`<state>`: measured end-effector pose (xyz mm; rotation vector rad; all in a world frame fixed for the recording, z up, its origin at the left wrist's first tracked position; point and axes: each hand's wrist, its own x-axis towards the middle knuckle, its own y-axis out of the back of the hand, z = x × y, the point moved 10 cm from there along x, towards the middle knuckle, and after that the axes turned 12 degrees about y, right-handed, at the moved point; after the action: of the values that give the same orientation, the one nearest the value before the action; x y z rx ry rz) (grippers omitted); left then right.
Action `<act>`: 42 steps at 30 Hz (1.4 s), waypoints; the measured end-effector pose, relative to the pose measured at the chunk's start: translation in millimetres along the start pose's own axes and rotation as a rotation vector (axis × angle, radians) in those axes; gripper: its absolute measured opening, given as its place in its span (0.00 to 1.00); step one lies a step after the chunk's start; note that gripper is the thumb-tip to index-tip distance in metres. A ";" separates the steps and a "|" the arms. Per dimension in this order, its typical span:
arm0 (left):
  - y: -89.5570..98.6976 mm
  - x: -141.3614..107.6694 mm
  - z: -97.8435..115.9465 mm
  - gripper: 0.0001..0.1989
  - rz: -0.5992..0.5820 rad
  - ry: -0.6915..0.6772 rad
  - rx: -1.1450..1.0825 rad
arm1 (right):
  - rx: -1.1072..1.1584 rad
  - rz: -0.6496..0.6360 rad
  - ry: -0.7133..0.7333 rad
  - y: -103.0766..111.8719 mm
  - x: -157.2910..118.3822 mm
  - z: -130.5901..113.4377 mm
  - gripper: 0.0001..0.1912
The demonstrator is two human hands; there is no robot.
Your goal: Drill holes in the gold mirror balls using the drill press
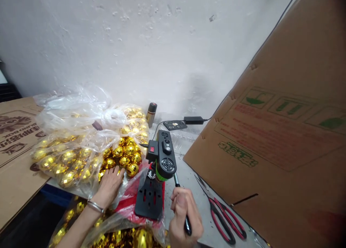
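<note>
My left hand (112, 180), with a silver bracelet at the wrist, reaches into the opening of a clear plastic bag and touches gold mirrored balls (124, 161). Its fingers are slightly apart, and no ball is clearly gripped. My right hand (186, 215) is wrapped round the black handle (187, 226) of a lever that runs up to a small black machine (166, 154). The machine has round vents, a red switch and a slotted black base plate (149, 199) on red material. Another clear bag of gold balls (119, 239) lies at the bottom edge.
Large red-handled scissors (227, 219) lie right of my right hand, beside a tall cardboard box (270, 132). A flat carton (16, 143) is at the left. Behind the machine are a bottle (151, 115), a black adapter (193, 120) and a cable near the wall.
</note>
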<state>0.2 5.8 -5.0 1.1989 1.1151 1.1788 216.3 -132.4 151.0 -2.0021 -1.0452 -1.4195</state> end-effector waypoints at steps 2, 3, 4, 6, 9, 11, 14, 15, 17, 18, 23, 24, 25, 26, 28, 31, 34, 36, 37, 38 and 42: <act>4.0 4.4 5.1 0.27 0.019 -0.024 -0.177 | 0.005 -0.016 -0.001 -0.4 1.0 0.5 0.17; 7.7 4.0 7.2 0.25 0.044 -0.035 -0.315 | 0.009 -0.020 -0.003 -0.5 2.1 0.4 0.17; 11.1 2.2 8.0 0.24 0.067 -0.034 -0.471 | 0.011 -0.021 -0.007 -0.6 3.8 0.0 0.17; 11.0 -4.0 6.3 0.25 0.074 0.019 -0.795 | 0.013 -0.012 -0.028 -0.4 8.9 -0.7 0.17; -13.2 -16.4 11.9 0.28 -0.054 0.168 -1.196 | 0.005 0.008 -0.073 0.1 19.7 -2.0 0.18; -33.2 -24.8 24.7 0.32 -0.147 0.228 -1.367 | -0.005 0.009 -0.090 0.0 26.3 -3.5 0.18; -53.7 -32.3 40.7 0.35 -0.168 0.262 -1.435 | -0.018 -0.011 -0.094 -0.7 30.8 -4.7 0.18; -57.7 -33.3 44.0 0.35 -0.153 0.263 -1.415 | -0.018 -0.020 -0.093 -0.9 30.7 -4.5 0.18; -59.9 -34.4 48.5 0.33 -0.107 0.244 -1.345 | -0.014 -0.034 -0.089 -0.9 28.9 -3.7 0.18; -58.7 -34.8 50.6 0.32 -0.085 0.222 -1.305 | -0.012 -0.039 -0.085 -0.7 27.5 -3.5 0.17; -47.1 -35.9 60.2 0.29 -0.031 0.108 -1.115 | -0.006 -0.060 -0.065 -0.1 21.3 -3.6 0.15; -45.7 -35.7 61.8 0.29 -0.031 0.095 -1.089 | -0.004 -0.060 -0.063 -0.1 20.5 -3.7 0.15; -44.7 -35.5 63.6 0.29 -0.032 0.081 -1.071 | -0.004 -0.059 -0.063 -0.1 19.8 -3.6 0.15; -44.3 -35.2 65.7 0.29 -0.035 0.063 -1.057 | -0.005 -0.058 -0.062 -0.2 19.3 -3.7 0.15; -44.8 -34.9 69.7 0.29 -0.042 0.019 -1.042 | -0.010 -0.057 -0.053 -0.6 19.1 -4.4 0.15; -48.2 -36.9 71.4 0.28 -0.029 -0.038 -1.054 | -0.009 -0.059 -0.048 -1.1 19.2 -5.4 0.15; -54.8 -41.0 69.7 0.27 -0.026 -0.056 -1.072 | -0.004 -0.060 -0.054 -0.5 18.6 -5.4 0.15; -58.0 -42.9 67.4 0.28 -0.023 -0.037 -1.086 | -0.006 -0.063 -0.062 -0.1 17.8 -4.8 0.15; -58.8 -43.2 65.9 0.28 -0.020 -0.019 -1.096 | -0.007 -0.065 -0.064 -0.2 17.5 -4.7 0.15; -59.1 -43.1 64.8 0.28 -0.015 -0.002 -1.103 | -0.006 -0.064 -0.063 -0.3 17.3 -4.8 0.15; -56.1 -40.3 65.0 0.27 0.038 0.023 -1.090 | 0.000 -0.055 -0.051 -0.4 17.5 -5.3 0.15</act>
<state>65.1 -39.5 -57.3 0.3487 0.3126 1.5142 216.0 -130.6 169.2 -2.0339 -1.1308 -1.4024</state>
